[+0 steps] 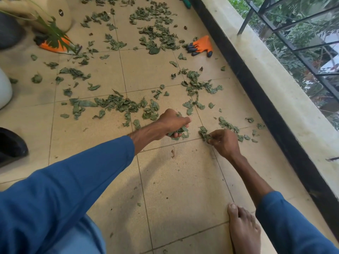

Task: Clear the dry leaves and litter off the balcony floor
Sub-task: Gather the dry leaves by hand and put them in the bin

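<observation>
Dry grey-green leaves (pixel 119 104) lie scattered in clumps over the beige tiled balcony floor (pixel 179 176), from mid-frame to the far end. My left hand (pixel 171 123) is closed around a bunch of leaves just above the tiles. A little to its right, my right hand (pixel 224 143) pinches a few leaves (pixel 204 133) at the edge of a small clump. More leaves (pixel 229 125) lie just beyond the right hand, toward the wall. The tiles nearest me hold only small crumbs.
An orange and black glove (pixel 200 45) lies near the black skirting (pixel 271 110) of the parapet wall on the right. A second orange glove (pixel 55 45) sits under a plant in a cream pot (pixel 60 13) at far left. A black object (pixel 11 143) is at left. My bare foot (pixel 244 230) rests on the tiles.
</observation>
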### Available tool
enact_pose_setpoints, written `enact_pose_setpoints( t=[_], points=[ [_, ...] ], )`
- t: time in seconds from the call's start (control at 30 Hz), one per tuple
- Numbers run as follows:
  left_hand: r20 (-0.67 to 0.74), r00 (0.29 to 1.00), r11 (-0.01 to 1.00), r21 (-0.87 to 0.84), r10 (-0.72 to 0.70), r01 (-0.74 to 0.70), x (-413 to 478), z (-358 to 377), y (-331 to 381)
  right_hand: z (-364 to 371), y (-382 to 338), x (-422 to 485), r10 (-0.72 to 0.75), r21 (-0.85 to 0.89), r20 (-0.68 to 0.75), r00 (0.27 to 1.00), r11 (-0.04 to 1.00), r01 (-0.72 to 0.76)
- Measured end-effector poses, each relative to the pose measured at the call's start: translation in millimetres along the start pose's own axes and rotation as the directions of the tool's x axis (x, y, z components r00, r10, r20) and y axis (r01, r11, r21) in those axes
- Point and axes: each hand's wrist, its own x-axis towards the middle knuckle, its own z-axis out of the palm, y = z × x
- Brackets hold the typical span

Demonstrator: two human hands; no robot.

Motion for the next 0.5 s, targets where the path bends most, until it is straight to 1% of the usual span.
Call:
enact_pose_setpoints(
  t=[0.1,0.27,0.33,0.4,0.5],
  points=[
    [0.008,1.0,1.0,0.003,-0.007,0.007,0,0,-2,-11,-4,14,-0.046,-0.009,0.028,0.999,0.999,0.046],
    [0.008,1.0,1.0,-0.013,-0.02,0.02,0,0,-2,-6,-29,36,-0.129,-0.146,0.103,0.986,0.979,0.143],
    [0.001,1.0,1.0,-0.013,-0.023,0.023,1,0,-2,6,-31,38,-0.134,-0.188,0.146,0.98,0.969,0.16],
    [-0.005,1.0,1.0,-0.008,-0.024,0.023,2,-1,-3,19,-28,37,-0.108,-0.201,0.129,0.986,0.971,0.133],
    [0.0,1.0,1.0,-0.001,-0.02,0.02,3,-1,-3,27,-26,28,-0.088,-0.208,0.054,0.995,0.973,0.097]
  ],
)
